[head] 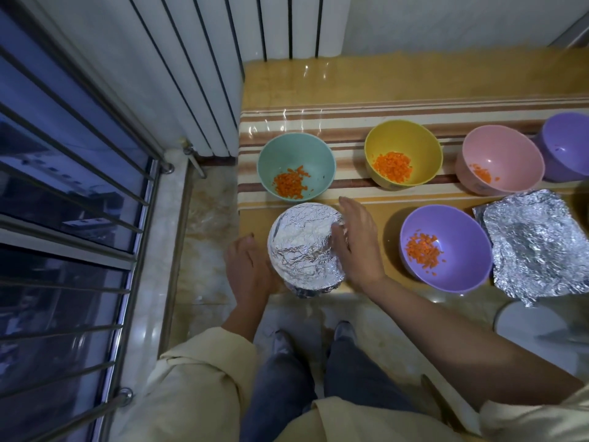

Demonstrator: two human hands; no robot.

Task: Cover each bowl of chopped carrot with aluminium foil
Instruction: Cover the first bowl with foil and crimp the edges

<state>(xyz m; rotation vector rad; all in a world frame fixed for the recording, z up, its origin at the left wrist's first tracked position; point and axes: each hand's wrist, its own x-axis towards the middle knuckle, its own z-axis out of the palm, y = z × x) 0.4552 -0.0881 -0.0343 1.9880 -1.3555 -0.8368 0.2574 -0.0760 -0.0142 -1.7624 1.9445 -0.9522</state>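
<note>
Right hand [357,240]: fingers straight, pressing the right side of the foil-covered bowl [304,247].
Left hand [248,269]: against this bowl's left side; fingers hidden, grip unclear.
Covered bowl: near left corner of the table [366,81].
Uncovered, with chopped carrot: teal bowl [296,154], yellow bowl [404,135], pink bowl [506,151], purple bowl [452,224].
Foil sheet [535,247]: lies near right.

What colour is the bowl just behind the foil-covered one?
Pale teal green, the teal bowl with chopped carrot inside, seen clearly in the head view.
</note>
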